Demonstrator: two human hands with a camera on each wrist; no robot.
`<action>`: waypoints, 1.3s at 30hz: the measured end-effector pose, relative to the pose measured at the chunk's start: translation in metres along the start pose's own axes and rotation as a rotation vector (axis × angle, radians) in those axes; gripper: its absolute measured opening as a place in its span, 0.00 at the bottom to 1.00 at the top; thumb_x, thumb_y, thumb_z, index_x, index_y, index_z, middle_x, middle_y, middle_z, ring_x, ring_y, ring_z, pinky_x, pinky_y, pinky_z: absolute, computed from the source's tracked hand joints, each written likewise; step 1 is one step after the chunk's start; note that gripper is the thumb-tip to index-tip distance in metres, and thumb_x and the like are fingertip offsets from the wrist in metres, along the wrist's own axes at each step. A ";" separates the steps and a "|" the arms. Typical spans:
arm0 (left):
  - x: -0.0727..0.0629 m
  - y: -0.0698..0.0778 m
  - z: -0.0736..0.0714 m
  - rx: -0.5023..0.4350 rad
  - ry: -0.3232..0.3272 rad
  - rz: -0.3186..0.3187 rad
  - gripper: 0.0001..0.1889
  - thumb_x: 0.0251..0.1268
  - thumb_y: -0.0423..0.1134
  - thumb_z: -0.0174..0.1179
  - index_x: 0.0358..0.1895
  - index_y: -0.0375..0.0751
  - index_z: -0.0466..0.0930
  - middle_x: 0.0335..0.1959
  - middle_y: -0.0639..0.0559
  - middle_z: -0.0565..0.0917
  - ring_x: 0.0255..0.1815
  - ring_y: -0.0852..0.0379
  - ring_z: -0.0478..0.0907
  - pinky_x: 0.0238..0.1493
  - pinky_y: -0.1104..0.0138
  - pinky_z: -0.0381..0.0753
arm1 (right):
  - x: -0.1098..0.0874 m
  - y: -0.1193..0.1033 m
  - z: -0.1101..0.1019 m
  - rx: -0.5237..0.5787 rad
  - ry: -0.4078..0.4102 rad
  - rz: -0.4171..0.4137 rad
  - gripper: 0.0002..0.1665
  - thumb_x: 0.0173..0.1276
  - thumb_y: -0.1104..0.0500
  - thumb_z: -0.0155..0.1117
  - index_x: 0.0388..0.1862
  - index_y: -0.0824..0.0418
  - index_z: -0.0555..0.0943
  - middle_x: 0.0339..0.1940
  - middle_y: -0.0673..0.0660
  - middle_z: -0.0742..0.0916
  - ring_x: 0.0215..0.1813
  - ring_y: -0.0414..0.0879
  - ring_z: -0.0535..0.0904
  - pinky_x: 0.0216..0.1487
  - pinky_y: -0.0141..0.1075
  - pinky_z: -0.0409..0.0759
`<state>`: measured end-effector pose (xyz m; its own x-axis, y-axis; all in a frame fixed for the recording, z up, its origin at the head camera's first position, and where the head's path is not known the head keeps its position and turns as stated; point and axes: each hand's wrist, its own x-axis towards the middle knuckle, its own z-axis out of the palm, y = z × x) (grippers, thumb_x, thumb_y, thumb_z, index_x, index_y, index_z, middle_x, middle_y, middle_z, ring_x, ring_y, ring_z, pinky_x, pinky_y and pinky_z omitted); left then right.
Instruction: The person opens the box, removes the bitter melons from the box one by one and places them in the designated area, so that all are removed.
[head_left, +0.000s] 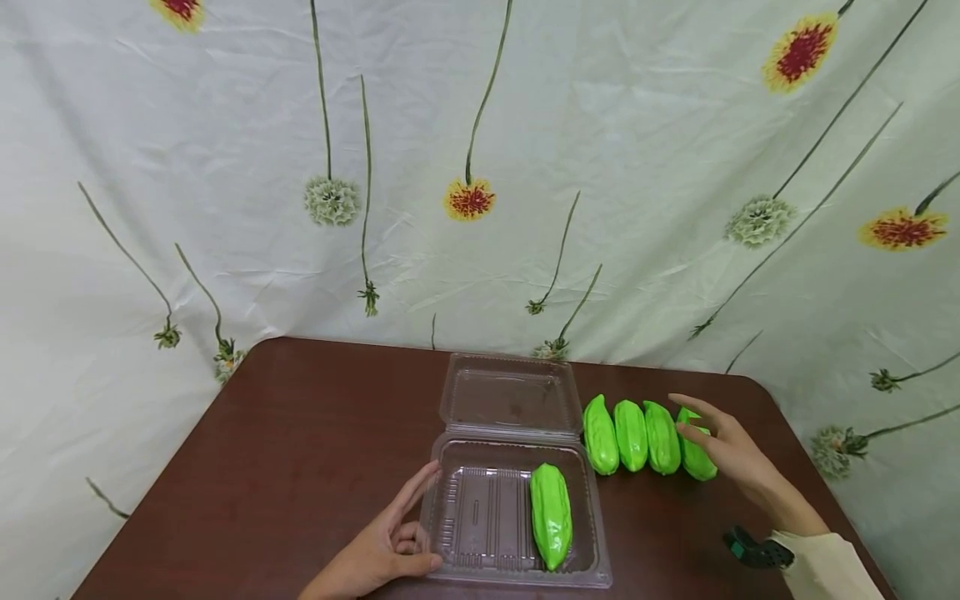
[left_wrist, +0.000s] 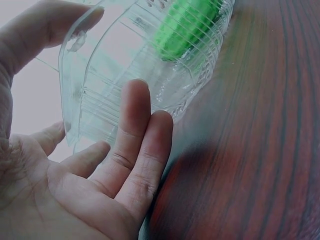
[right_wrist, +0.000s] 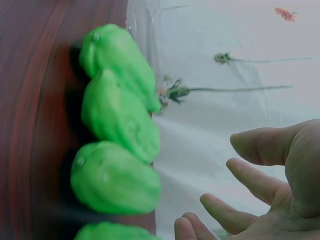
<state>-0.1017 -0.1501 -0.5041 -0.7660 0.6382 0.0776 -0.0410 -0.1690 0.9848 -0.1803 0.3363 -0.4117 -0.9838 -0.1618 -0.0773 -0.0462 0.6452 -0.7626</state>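
A clear plastic clamshell box (head_left: 480,575) lies on the table with its lid folded back. In its right half sits one bright green, ridged bitter melon (head_left: 551,517), blurred through the plastic in the left wrist view. My left hand (head_left: 386,542) holds the box's left side, thumb at the near rim and fingertips against the outer wall (left_wrist: 105,115). To the right of the box several more green bitter melons (head_left: 631,435) stand in a row. My right hand (head_left: 731,450) hovers over the rightmost melon (head_left: 699,458), fingers spread and holding nothing, partly hiding it.
The lid (head_left: 513,396) lies flat behind the box, near the table's back edge. A flower-print cloth (head_left: 480,267) hangs beyond the dark wooden table (head_left: 300,450). A dark band (head_left: 757,550) is on my right wrist.
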 end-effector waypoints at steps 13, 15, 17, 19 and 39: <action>0.001 -0.001 0.001 -0.010 0.005 0.017 0.56 0.63 0.23 0.63 0.82 0.52 0.30 0.81 0.33 0.27 0.36 0.67 0.78 0.39 0.75 0.79 | 0.002 -0.034 0.019 0.015 -0.056 -0.069 0.32 0.78 0.52 0.56 0.77 0.58 0.65 0.76 0.67 0.67 0.71 0.70 0.64 0.57 0.60 0.73; 0.002 -0.001 0.001 -0.001 0.009 0.017 0.56 0.63 0.23 0.64 0.82 0.52 0.30 0.81 0.33 0.28 0.35 0.67 0.77 0.39 0.76 0.78 | 0.001 -0.037 0.022 0.029 -0.064 -0.075 0.31 0.78 0.53 0.57 0.76 0.58 0.65 0.76 0.67 0.67 0.71 0.70 0.65 0.56 0.56 0.75; 0.002 0.000 0.001 0.008 0.010 0.018 0.56 0.63 0.23 0.63 0.82 0.51 0.30 0.81 0.33 0.28 0.35 0.67 0.77 0.38 0.77 0.77 | 0.000 -0.039 0.026 0.043 -0.073 -0.084 0.32 0.78 0.53 0.58 0.76 0.58 0.66 0.76 0.67 0.68 0.70 0.71 0.66 0.54 0.52 0.76; 0.001 0.000 0.002 0.013 0.009 0.015 0.56 0.63 0.23 0.63 0.82 0.51 0.30 0.81 0.33 0.28 0.35 0.68 0.76 0.37 0.77 0.76 | -0.001 -0.042 0.030 0.051 -0.077 -0.105 0.31 0.77 0.54 0.58 0.76 0.58 0.67 0.76 0.67 0.68 0.70 0.71 0.66 0.53 0.51 0.77; 0.000 -0.002 0.001 0.010 0.001 0.016 0.56 0.64 0.24 0.63 0.82 0.52 0.30 0.81 0.33 0.28 0.34 0.67 0.76 0.37 0.76 0.78 | -0.009 -0.069 0.055 0.084 -0.170 -0.169 0.27 0.75 0.57 0.61 0.71 0.54 0.73 0.73 0.63 0.74 0.71 0.69 0.67 0.54 0.48 0.76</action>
<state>-0.1015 -0.1492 -0.5057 -0.7668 0.6350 0.0934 -0.0225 -0.1721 0.9848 -0.1587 0.2527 -0.3937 -0.9196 -0.3902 -0.0456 -0.1861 0.5351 -0.8240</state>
